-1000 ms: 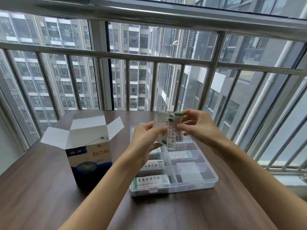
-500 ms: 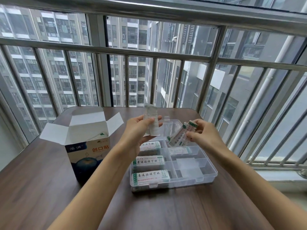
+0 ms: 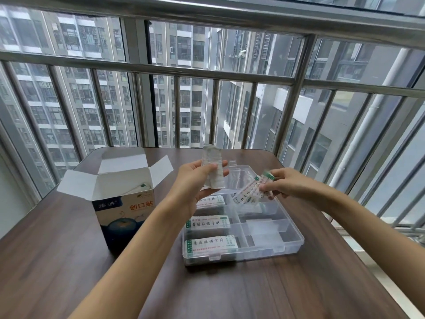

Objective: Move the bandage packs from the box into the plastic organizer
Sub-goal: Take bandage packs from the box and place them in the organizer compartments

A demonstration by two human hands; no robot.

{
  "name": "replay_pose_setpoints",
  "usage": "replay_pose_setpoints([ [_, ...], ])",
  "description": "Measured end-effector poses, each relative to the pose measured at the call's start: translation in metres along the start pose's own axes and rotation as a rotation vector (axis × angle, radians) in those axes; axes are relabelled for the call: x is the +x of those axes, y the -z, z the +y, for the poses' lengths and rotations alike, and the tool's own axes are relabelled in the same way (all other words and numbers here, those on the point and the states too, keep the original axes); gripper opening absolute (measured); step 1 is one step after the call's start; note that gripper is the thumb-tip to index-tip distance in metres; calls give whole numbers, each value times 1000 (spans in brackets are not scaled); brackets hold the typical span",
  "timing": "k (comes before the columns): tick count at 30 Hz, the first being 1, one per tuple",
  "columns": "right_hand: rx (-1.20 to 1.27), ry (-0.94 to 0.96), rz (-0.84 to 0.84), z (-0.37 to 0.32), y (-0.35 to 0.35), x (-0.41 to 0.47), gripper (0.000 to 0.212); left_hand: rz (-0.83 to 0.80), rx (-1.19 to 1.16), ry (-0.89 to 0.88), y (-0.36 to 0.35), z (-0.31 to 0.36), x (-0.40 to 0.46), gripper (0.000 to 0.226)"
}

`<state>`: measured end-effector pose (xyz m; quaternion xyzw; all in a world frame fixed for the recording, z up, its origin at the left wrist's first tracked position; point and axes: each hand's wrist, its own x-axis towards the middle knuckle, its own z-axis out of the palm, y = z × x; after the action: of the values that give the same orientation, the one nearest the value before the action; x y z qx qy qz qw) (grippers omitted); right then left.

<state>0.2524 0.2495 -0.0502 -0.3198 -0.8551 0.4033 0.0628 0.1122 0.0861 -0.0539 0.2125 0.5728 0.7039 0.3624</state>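
The open cardboard box [image 3: 119, 203] stands at the table's left with its flaps up. To its right lies the clear plastic organizer [image 3: 292, 244], with bandage packs [image 3: 210, 244] in its left compartments. My left hand [image 3: 195, 185] holds a pale bandage pack [image 3: 212, 169] upright above the organizer's far left. My right hand [image 3: 289, 186] pinches a green-printed bandage pack [image 3: 250, 192], tilted down toward a far right compartment.
The brown wooden table [image 3: 264, 291] ends at a rounded far edge close to a metal railing [image 3: 207, 72]. The organizer's clear lid [image 3: 236, 173] lies open behind it.
The two hands have parted: the left keeps a pale pack raised, the right has carried the printed pack down and right toward the organizer. The camera view has tilted lower.
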Motion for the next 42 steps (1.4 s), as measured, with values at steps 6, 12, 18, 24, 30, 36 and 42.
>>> replay_pose_setpoints([
  [6, -355, -106, 53, -12, -15, 16, 23, 11, -18, 17, 1, 1, 1, 19],
  [12, -889, -147, 130, -27, -20, 11, 48, -1, -4, 18, 1, 1, 0, 16],
  [18, -1059, -118, 92, -37, -15, 6, 59, -6, 5, 13, 3, 2, -1, 18],
  [24, -858, -136, -8, -30, -2, 19, 50, -28, -24, 18, 3, 3, 0, 18],
  [30, -1045, -12, 212, -21, -13, 9, 36, -70, -34, 54, 2, 4, -1, 18],
  [36, -144, 141, 246, -46, 3, -10, 31, -241, 8, 128, -1, 7, -5, 24],
  [42, 179, 105, -7, -55, -18, -14, 25, -342, 154, 120, -3, 3, -7, 21],
])
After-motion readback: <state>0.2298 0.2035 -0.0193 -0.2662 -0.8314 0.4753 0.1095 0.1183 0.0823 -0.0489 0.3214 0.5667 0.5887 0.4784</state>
